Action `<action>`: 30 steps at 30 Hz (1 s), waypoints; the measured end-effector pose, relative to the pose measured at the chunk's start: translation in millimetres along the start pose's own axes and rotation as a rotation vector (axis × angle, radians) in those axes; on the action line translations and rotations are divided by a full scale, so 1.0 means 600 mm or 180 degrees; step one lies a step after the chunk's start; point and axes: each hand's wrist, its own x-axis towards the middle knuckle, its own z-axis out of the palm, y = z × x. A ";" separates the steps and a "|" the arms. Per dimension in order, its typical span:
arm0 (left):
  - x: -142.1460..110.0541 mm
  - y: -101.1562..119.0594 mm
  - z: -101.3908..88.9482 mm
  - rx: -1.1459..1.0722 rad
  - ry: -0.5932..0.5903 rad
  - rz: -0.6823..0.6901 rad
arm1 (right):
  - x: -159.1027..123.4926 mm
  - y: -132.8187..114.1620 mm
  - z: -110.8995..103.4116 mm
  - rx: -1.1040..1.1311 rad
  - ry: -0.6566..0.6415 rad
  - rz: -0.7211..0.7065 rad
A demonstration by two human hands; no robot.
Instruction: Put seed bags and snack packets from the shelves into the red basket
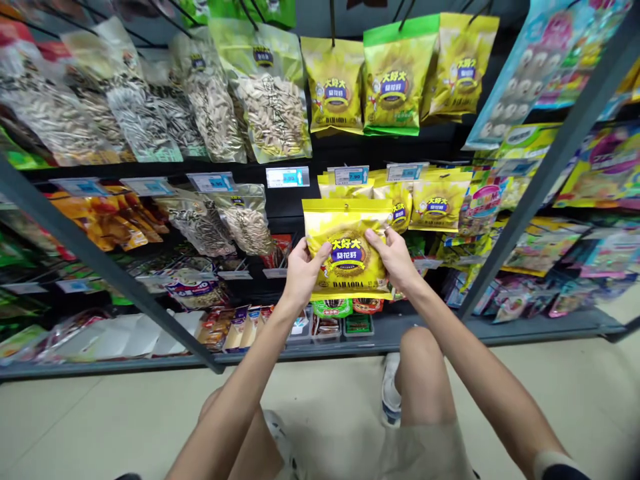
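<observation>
A yellow bag of sunflower seeds is held upright between my two hands, its printed front facing me. My left hand grips its left edge, thumb on the front and fingers hidden behind. On the other edge, my right hand pinches it the same way, thumb pressed near the label. Just behind it hang similar yellow bags, partly covered by the one I hold.
Clear bags of seeds hang at upper left, above a row of price tags. Slanted grey posts frame the rack on both sides. Small boxes stand on the bottom shelf. My bent knee is close below.
</observation>
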 end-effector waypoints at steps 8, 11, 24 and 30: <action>0.118 -0.119 0.017 0.0217 0.0729 -0.0238 | 0.089 0.111 -0.028 -0.0737 0.0438 0.0047; 0.189 -0.115 0.039 0.0093 0.0848 0.0004 | 0.152 0.099 -0.025 -0.0977 0.0579 -0.0373; 0.280 -0.109 0.036 0.0258 0.0676 0.0156 | 0.224 0.111 -0.004 -0.1299 0.1010 -0.0614; 0.294 -0.115 0.041 0.0135 0.0531 0.0517 | 0.238 0.114 -0.010 -0.1398 0.1002 -0.0893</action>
